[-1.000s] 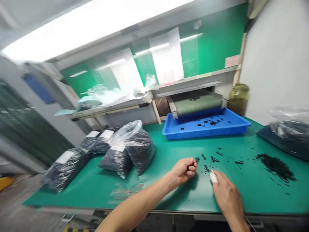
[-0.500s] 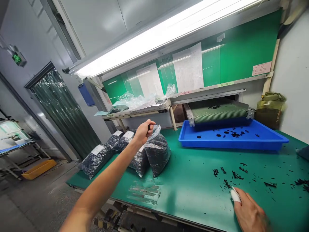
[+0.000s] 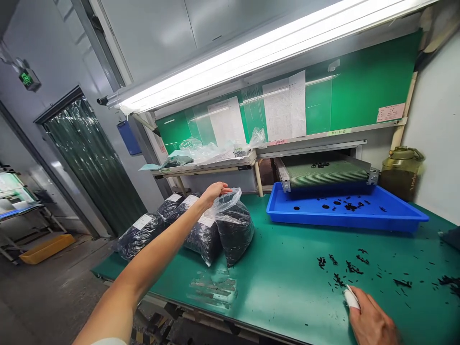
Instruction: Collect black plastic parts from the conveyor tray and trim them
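left hand [image 3: 215, 191] at 11 o'clock, fingers open and empty, by a filled clear bag [image 3: 234, 234]; right hand [image 3: 370, 323] at 4 o'clock, fingers' hold unclear, among loose black pieces [image 3: 354, 267] left on the bench [image 3: 287, 297].

the left hand [image 3: 214, 192] and forearm [image 3: 151, 244] are bare, and a pale sleeve edge [image 3: 108, 341] just shows at the bottom of the view (only a sliver, so the cloth is hard to judge, though it looks white). the right hand [image 3: 370, 322] is bare too, apart from a white finger cot [image 3: 351, 297], smooth and rounded at the tip, on one finger.
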Tool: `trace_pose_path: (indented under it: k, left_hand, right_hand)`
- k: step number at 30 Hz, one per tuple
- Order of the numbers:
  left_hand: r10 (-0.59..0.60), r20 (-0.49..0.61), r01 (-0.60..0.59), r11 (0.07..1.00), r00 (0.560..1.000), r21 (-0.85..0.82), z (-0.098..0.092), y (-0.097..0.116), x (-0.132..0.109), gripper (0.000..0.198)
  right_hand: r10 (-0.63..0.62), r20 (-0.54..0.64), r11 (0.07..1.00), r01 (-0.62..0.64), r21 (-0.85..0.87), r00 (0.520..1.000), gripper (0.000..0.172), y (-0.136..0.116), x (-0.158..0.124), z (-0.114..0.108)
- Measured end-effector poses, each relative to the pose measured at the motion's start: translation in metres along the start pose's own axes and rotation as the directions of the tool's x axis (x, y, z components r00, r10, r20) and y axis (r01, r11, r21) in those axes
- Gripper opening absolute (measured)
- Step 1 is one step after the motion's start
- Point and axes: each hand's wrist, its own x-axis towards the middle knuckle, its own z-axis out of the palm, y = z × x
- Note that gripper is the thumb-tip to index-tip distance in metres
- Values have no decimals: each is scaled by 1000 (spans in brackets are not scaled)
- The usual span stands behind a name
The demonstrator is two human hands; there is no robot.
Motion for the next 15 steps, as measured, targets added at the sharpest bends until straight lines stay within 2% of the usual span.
trace_pose_path:
  k: [4, 7, 9, 11, 13, 14, 15]
  left_hand:
    - [101, -26, -99, 994, 995, 53, 3, 6, -7, 7]
    - [249, -63, -248, 968, 966, 29, 11, 21, -31, 17]
    - [364, -43, -366, 930, 930, -30, 26, 25, -58, 22]
    - [461, 58, -455, 885, 885, -98, 51, 16, -89, 22]
    - [548, 260, -538, 835, 795, -115, 86, -10, -115, 21]
    - [519, 374, -522, 847, 768, -103, 107, -27, -126, 25]
    - [461, 457, -490, 869, 761, -61, 130, -46, -133, 31]
  right_hand:
    - [35, 31, 999, -35, 6, 999, 32, -4, -2, -2]
    - [13, 4, 1000, -12, -15, 1000, 33, -10, -4, 1]
    - [-27, -55, 999, 25, -44, 998, 34, -18, -6, 0]
    - [-67, -123, 995, 57, -83, 990, 35, -31, -10, -4]
    - [-110, -174, 987, 86, -136, 979, 37, -46, -14, -13]
    - [-134, -180, 981, 105, -164, 974, 38, -53, -17, -19]
    - [-162, -178, 974, 128, -189, 971, 41, -59, -19, -24]
